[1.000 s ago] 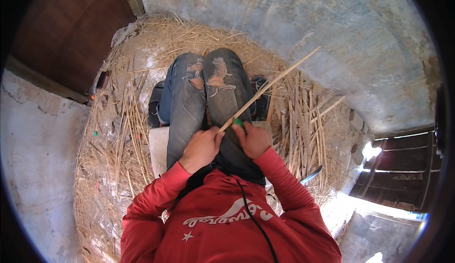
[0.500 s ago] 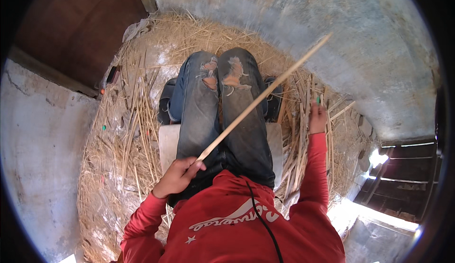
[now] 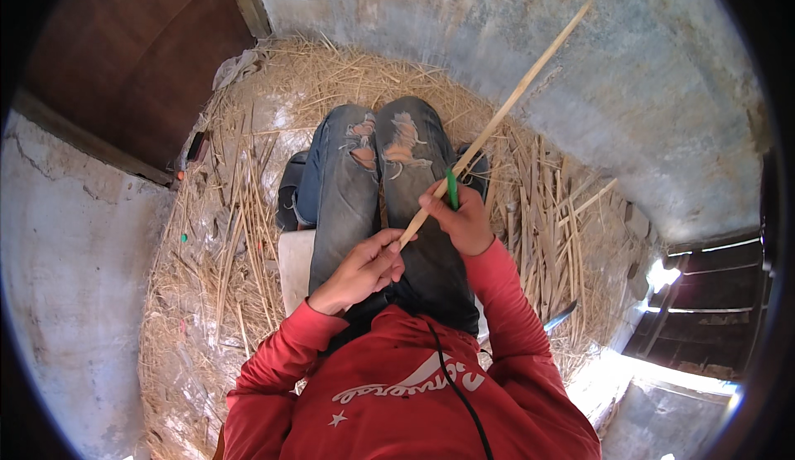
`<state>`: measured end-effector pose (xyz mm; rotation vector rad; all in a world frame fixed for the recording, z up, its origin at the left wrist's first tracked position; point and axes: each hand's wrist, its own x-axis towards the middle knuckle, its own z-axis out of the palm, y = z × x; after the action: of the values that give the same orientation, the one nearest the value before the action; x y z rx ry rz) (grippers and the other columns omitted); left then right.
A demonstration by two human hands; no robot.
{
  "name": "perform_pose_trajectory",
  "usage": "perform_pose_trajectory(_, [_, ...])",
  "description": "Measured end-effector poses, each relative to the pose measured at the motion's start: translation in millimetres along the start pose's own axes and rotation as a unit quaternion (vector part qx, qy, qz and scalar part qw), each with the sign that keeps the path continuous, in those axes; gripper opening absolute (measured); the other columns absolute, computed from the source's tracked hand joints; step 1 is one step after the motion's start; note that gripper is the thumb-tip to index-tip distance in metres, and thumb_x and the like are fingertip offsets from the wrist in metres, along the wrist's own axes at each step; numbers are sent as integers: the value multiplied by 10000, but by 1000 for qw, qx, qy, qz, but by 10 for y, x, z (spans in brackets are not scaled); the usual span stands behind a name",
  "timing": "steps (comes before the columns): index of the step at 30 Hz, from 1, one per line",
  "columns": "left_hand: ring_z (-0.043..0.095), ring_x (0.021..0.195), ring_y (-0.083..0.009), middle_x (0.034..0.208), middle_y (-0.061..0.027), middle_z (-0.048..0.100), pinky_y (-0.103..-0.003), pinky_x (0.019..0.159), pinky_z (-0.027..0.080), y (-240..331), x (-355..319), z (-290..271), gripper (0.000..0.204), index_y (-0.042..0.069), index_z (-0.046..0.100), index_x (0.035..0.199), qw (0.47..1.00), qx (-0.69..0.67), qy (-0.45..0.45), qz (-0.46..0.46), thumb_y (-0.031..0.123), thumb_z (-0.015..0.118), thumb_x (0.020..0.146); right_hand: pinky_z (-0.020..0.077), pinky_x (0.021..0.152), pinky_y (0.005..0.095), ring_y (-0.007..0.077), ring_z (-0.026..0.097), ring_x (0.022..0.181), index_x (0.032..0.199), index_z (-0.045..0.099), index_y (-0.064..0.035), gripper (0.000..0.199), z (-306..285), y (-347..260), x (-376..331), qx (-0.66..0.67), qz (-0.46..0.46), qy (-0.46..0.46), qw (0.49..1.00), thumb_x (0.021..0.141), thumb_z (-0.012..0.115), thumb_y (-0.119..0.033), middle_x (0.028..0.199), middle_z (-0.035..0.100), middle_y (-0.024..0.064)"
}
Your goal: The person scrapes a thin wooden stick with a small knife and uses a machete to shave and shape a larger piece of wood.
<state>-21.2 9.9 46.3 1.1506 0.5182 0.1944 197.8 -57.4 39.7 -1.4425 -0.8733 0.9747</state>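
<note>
My left hand (image 3: 362,269) is closed round the near end of a long, pale stick (image 3: 517,91) that looks like split wood or bamboo. The stick slants up and away to the right, its far tip raised in front of the wall. Farther along it, my right hand (image 3: 457,218) pinches a narrow green object (image 3: 452,188) against the stick's side. Its exact kind cannot be made out, and the fingers cover part of it. Both hands are above my lap, over the torn jeans (image 3: 352,203).
Loose straw (image 3: 364,62) and thin strips litter the floor. Long split sticks (image 3: 538,211) lie in a heap on the right, and a bluish blade (image 3: 561,317) shows near my right elbow. A grey wall (image 3: 621,96) curves close ahead; a brown door panel (image 3: 141,54) stands far left.
My right hand has come from the stick heap at the right to the held stick, bringing the green object. The stick now points more steeply away, and my left hand has shifted right.
</note>
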Motion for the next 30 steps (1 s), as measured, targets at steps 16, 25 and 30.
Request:
perform_pose_trajectory(16, [665,762,-77,826,-35,695,-235,676,500,-373,103,-37,348,-9,643,1354,967,188,120,126,65,623,1015,496,665,391,330,657,714,970,652,8,360,-265,-31,-13,-264,-75,86,958,988,675,-351,761,650,199])
perform_pose_trajectory(25, [717,775,-149,836,-137,720,-283,714,541,-450,278,30,303,-15,695,1264,931,273,188,154,18,633,969,442,555,486,442,613,620,893,657,-11,361,-135,310,-453,-410,-81,65,906,1031,589,-338,648,576,245])
perform_pose_trajectory(30, [718,729,-223,821,-138,704,-328,687,547,-439,293,77,289,23,726,1228,899,339,207,187,13,651,949,443,563,509,453,618,645,787,604,-19,424,-49,344,-409,-439,-67,61,894,1034,581,-363,657,592,252])
